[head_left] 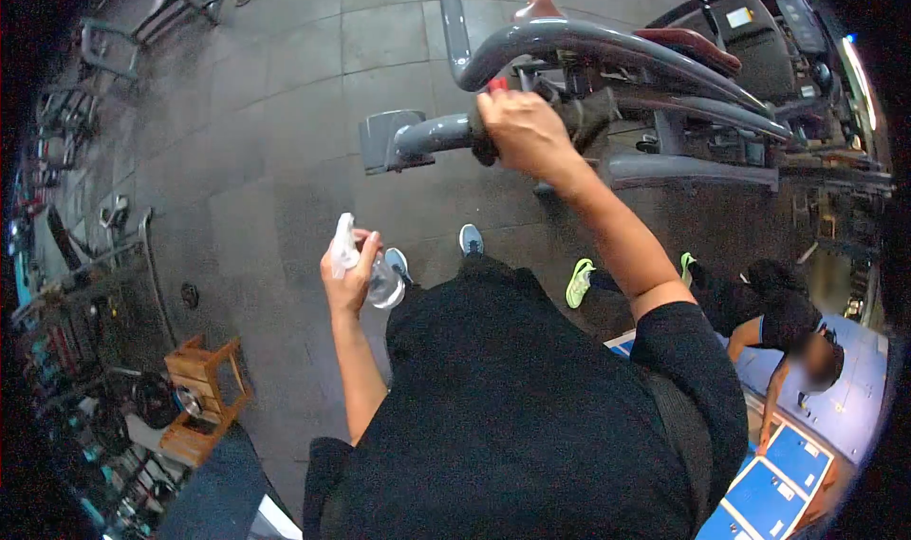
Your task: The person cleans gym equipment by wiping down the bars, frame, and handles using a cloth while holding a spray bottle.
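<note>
A clear spray bottle [385,286] with a white nozzle is in my left hand [349,267], whose fingers wrap round its neck, left of my body. My right hand [524,130] is closed on a dark cloth [590,118] and presses it against the grey metal frame [439,134] of a gym machine. Part of the cloth hangs to the right of the hand, and some of it shows at the left under the fingers. A small red part [497,84] shows just above my right fingertips.
Curved grey tubes [607,39] and maroon pads [691,46] belong to the machine. A person in black [773,303] bends over blue panels [795,459] at the lower right. A wooden box [201,388] and weight racks stand at the left.
</note>
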{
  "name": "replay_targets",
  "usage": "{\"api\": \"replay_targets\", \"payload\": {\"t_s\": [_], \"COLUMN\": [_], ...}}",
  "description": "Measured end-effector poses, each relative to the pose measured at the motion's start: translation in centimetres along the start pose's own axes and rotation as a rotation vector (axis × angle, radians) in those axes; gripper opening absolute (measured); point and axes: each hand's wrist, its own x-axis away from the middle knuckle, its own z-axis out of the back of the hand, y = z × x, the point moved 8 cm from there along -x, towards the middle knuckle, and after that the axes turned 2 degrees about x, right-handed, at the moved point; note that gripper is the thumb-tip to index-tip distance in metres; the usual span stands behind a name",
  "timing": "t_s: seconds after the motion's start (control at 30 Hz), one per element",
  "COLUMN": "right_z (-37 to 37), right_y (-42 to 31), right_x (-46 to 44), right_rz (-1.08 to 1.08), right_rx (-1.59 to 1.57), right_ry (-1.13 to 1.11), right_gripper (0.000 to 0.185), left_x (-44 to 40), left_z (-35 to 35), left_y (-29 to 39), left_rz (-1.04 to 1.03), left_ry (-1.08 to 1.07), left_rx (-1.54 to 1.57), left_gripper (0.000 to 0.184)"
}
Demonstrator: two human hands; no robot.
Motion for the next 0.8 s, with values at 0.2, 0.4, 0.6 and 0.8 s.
{"api": "replay_targets", "payload": {"t_s": [0.2,0.4,0.6,0.8], "right_z": [-2.7,-10.8,-4.2,3.2], "right_y": [-5.9,-15.9,-11.9,4.0], "right_x": [-4.2,-9.5,-5.8,6.7], "right_rz": [0.057,0.368,0.212,-0.044], "right_rx": [0.132,0.499,0.051,-0.211], "right_ry": [-0.008,-0.446,0.001,0.158], "right_gripper": [0.011,0.032,0.017,0.040], "left_x": [-0.2,0.2,0.4,0.5], "left_z": [1.1,0.5,0.2,-0.3], "left_y": [-1.0,2.3,1.9,2.7], "left_rz": [-0.007,-0.106,-0.018,0.001], "left_ry": [0.066,0.037,0.013,0.001], "left_rx": [-0.066,-0.197,-0.037,-0.003], "left_gripper": [0.016,0.013,0.014,0.016]}}
